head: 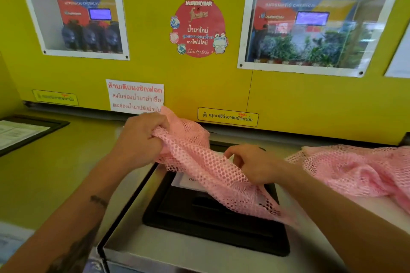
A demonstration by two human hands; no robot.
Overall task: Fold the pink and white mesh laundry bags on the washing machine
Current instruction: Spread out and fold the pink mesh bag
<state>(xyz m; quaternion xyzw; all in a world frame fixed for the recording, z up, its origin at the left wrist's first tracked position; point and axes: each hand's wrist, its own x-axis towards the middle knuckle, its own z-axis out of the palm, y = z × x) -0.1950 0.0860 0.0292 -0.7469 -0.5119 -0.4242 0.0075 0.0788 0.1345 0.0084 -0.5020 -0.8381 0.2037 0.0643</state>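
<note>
A pink mesh laundry bag (199, 162) is stretched above the washing machine top (177, 248). My left hand (138, 137) grips its upper left end, bunched against the yellow wall. My right hand (253, 166) pinches the mesh near its middle, and the loose lower end trails down to the right over the black lid panel (213, 219). A second pink mesh bag (359, 168) lies crumpled on the machine top at the right, apart from both hands. No white bag is in sight.
The yellow back wall (155, 68) rises just behind the machine, with stickers and two framed windows. A black-framed notice sheet (20, 133) lies on the neighbouring surface at the left. A dark object (407, 138) pokes in at the right edge.
</note>
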